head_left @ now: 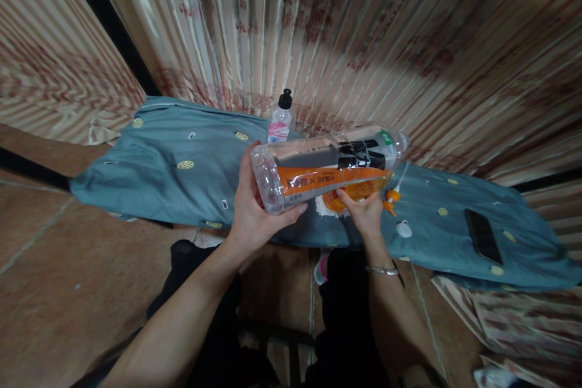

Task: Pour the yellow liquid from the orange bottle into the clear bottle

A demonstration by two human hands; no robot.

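My left hand [254, 209] grips the base end of a large clear plastic bottle [318, 163] with an orange and black label. The bottle lies nearly level in the air, its narrow end to the right and slightly higher. Below its right half, my right hand [366, 212] is closed around an amber-orange translucent object [364, 188], thumb on top; its shape is mostly hidden, and whether it touches the bottle I cannot tell. Some white material [322, 207] shows beneath. Behind the large bottle stands a small clear bottle [279, 118] with a black cap and pink print.
A teal patterned cloth [159, 157] covers the long narrow surface. On its right side lie small orange pieces [391, 199], a white round item [404, 228] and a dark phone [482, 235]. Pleated curtains [336, 42] hang behind, with a black pole [109, 18] at left.
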